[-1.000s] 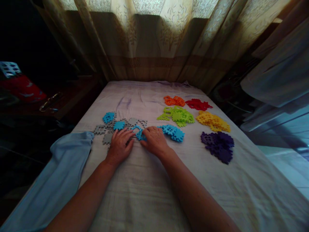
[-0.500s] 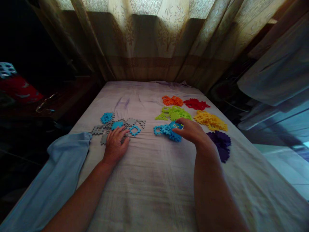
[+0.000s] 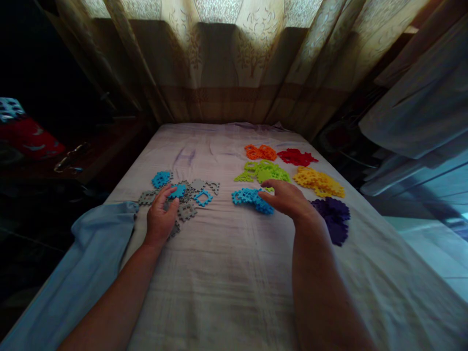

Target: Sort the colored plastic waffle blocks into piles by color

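Observation:
My left hand point(image 3: 162, 214) is over the near left part of a mixed group of grey pieces point(image 3: 187, 211). Its thumb and fingers are apart, close to a solid blue piece point(image 3: 178, 191). An open blue square frame point(image 3: 203, 197) and a blue piece point(image 3: 161, 179) lie at the group's right and far left. My right hand point(image 3: 283, 197) hovers at the right end of a blue pile point(image 3: 250, 196), thumb and fingers apart. Whether its fingertips touch the pile is unclear.
Beyond and right of the blue pile lie green point(image 3: 270, 171), orange point(image 3: 261, 152), red point(image 3: 297, 157), yellow point(image 3: 318, 181) and purple pieces point(image 3: 334, 219). A light blue cloth point(image 3: 98, 253) covers the left edge of the bed point(image 3: 226, 273). Curtains point(image 3: 219, 63) hang behind.
My left hand has moved left and slightly toward me, uncovering grey pieces. My right hand has shifted slightly left, and the blue piece at its fingertips now lies lower on the pile.

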`<state>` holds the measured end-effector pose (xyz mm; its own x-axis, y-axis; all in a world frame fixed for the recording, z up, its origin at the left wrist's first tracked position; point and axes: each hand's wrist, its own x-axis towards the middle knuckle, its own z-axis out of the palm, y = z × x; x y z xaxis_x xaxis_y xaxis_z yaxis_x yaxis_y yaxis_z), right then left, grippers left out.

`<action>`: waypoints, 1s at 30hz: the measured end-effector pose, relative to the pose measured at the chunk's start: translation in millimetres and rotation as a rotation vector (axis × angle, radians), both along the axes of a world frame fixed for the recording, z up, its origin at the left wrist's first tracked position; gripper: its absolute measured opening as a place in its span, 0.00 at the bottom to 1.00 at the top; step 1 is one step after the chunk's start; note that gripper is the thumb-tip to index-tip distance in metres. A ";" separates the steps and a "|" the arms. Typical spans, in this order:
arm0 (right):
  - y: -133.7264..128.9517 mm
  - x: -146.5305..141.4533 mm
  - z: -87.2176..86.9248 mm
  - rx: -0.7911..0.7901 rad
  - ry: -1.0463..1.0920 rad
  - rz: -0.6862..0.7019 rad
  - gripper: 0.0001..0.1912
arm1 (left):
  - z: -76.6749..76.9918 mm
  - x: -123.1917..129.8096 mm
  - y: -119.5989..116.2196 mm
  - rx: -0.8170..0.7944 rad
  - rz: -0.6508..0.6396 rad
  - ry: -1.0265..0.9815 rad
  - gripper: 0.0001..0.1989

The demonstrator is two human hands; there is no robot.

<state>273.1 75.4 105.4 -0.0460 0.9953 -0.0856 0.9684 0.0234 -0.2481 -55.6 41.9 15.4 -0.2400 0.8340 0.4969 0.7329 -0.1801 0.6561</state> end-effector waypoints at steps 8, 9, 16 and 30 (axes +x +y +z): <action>-4.8 -42.5 3.1 0.062 0.026 0.230 0.15 | -6.6 -9.6 3.7 -0.253 0.045 0.440 0.23; -6.3 -50.8 1.3 0.069 0.029 0.274 0.16 | -6.2 -8.5 3.0 -0.275 0.041 0.472 0.23; -16.6 -110.7 -42.1 0.126 0.061 0.480 0.24 | 1.9 -1.0 -3.3 -0.184 0.026 0.548 0.20; -22.4 -131.2 -70.7 0.172 0.091 0.388 0.21 | -7.4 1.3 1.5 -0.295 0.039 0.487 0.27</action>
